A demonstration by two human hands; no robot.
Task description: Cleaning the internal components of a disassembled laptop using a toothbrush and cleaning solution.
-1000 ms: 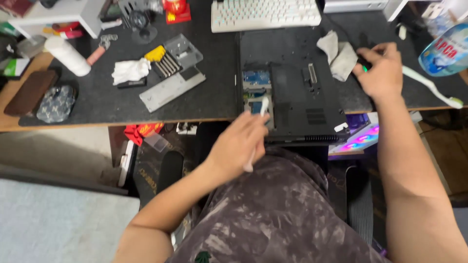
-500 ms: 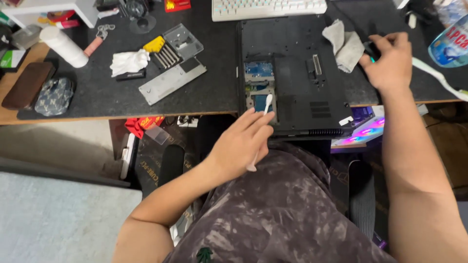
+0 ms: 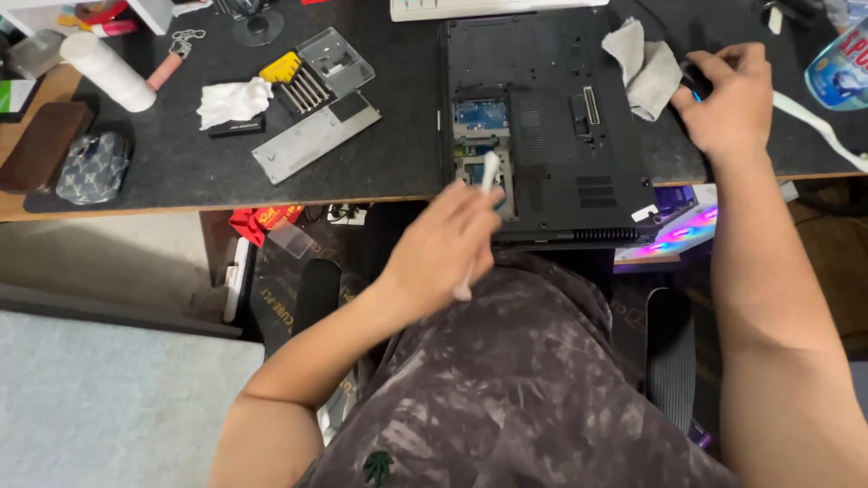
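A black laptop (image 3: 579, 136) lies bottom-up on the dark desk mat (image 3: 181, 172), with an opened bay showing a blue circuit board (image 3: 479, 116). My left hand (image 3: 445, 244) grips a thin white brush-like tool (image 3: 486, 176) whose tip rests over the open bay near the laptop's front edge. At the right, my right hand (image 3: 728, 99) is closed on a small dark object with a blue spot, next to a crumpled grey cloth (image 3: 644, 65).
Left of the laptop lie a grey metal cover plate (image 3: 312, 145), a yellow screwdriver bit set (image 3: 294, 77), a clear plastic lid (image 3: 336, 59), a white tissue (image 3: 231, 99) and a white roll (image 3: 101, 68). A keyboard edge (image 3: 488, 7) sits behind. A bottle (image 3: 836, 68) stands far right.
The view has shifted slightly. My left hand has drawn the white tool a little toward the laptop's front edge; my right hand stays by the grey cloth.
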